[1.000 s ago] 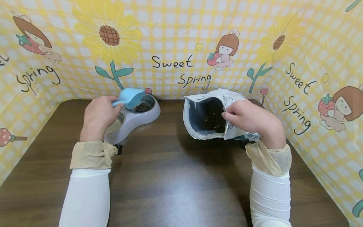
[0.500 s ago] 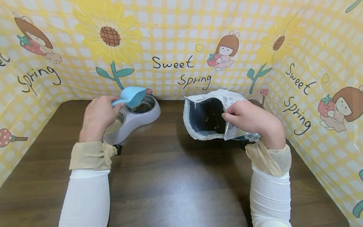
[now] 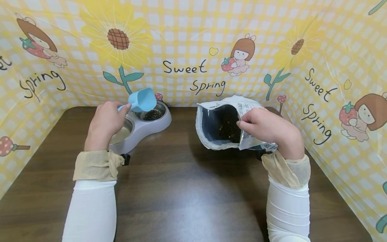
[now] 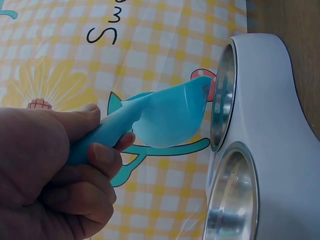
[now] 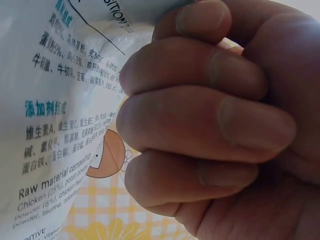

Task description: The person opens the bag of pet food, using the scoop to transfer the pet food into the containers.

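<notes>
My left hand (image 3: 106,123) grips the handle of a light blue scoop (image 3: 143,99), fingers curled round it in the left wrist view. The scoop is above the far bowl of a white double pet bowl (image 3: 145,129); its cup looks empty. Dark kibble (image 3: 152,115) lies in that far steel bowl. The near steel bowl (image 4: 232,200) shows bare metal. On the right, my right hand (image 3: 269,129) pinches the rim of a white pet food bag (image 3: 202,134), whose mouth gapes toward me. Brown kibble (image 3: 229,124) fills part of it. Printed ingredient text covers the bag's side.
A brown wooden table (image 3: 169,188) lies under everything. A yellow checked cloth (image 3: 181,33) with flowers and cartoon figures walls off the back and both sides, close behind the bowls and bag. Black straps show at both wrists.
The scoop has lifted slightly and rolled in my left hand, so its cup's opening now faces more toward the camera. My right hand and the bag have stayed in place.
</notes>
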A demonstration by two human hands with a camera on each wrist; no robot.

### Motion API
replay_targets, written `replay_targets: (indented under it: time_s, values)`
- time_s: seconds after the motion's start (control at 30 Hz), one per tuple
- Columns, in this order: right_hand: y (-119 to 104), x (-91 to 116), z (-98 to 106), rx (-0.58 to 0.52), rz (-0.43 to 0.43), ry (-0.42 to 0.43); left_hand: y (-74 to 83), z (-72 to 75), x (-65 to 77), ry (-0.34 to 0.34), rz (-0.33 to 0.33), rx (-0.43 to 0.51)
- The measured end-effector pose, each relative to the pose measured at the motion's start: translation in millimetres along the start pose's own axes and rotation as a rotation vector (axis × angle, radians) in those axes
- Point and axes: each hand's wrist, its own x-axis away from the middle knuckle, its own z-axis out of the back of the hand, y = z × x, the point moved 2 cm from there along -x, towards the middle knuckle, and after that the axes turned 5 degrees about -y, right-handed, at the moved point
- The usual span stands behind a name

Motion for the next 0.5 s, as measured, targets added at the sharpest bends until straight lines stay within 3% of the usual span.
replay_targets:
  time_s: [0.27,0.5]
  values:
    - [-0.1,-0.6,0.5,0.000,0.002,0.002,0.1,5.1,1.9,-0.032,0.007,0.041]
    - [0.9,-0.4,-0.1,-0.008,-0.001,0.000,0.9,13.4,9.3,-0.127,0.023,0.195]
